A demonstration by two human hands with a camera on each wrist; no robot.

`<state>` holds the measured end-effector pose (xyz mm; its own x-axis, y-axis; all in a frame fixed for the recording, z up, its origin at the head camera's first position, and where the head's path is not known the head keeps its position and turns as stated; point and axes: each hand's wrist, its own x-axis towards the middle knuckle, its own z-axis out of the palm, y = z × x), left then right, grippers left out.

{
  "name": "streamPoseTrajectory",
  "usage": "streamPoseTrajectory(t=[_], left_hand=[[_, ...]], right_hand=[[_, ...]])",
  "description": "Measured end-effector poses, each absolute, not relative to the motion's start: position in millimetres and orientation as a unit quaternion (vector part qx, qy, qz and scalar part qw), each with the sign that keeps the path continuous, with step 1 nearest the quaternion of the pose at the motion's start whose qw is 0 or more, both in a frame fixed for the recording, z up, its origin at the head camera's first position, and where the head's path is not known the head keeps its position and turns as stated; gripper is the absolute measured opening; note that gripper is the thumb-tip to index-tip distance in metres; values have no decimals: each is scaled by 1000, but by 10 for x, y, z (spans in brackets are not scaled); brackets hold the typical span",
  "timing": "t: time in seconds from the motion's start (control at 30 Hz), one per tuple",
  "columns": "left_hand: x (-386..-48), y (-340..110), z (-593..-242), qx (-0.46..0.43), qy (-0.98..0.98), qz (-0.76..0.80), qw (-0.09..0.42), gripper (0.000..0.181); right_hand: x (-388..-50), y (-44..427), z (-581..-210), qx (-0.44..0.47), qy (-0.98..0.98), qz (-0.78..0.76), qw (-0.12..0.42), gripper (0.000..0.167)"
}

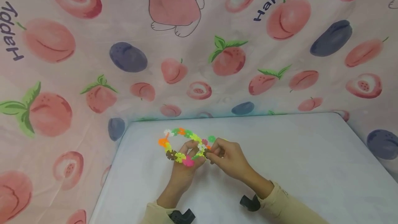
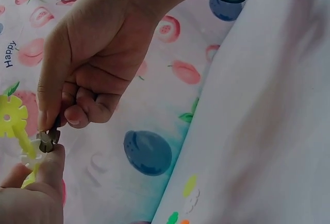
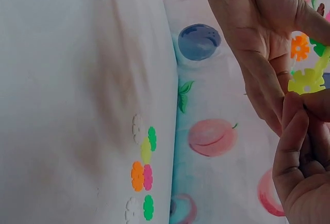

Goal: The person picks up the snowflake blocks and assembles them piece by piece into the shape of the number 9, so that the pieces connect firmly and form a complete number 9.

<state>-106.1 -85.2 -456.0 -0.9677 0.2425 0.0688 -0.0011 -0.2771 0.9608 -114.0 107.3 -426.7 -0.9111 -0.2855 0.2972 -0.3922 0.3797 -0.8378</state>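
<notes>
Clearly, left hand clamps one chain, right hand one piece (seven flowers loose).

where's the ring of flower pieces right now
In the head view, the ring of flower pieces is just left of center, held in the left hand over the white tabletop, with the right hand at its right side.

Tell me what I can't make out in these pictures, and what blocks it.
Ring: left wrist view, partly cut off by the left edge.
Loose pieces: left wrist view, some cut off by the bottom edge.
Brown piece in the right hand: right wrist view, hidden by that hand.
</notes>
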Motion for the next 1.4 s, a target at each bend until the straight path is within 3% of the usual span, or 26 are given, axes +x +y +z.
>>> streamPoseTrajectory(t=[0.63, 1.17, 1.3, 1.4], left_hand=[[-1034, -755, -4524, 113, 655, 747, 33, 49], [-1068, -877, -4469, 103, 648, 750, 81, 52], [-1079, -917, -4498, 132, 665, 729, 98, 56], [-1083, -942, -4510, 172, 708, 680, 82, 47]], right_hand=[[-1105, 1035, -4286, 186, -824, 529, 80, 19], [-1202, 1151, -4291, 189, -787, 585, -48, 19], [-1216, 1205, -4313, 194, -777, 594, -75, 17], [-1222, 1239, -4316, 206, -771, 597, -82, 15]])
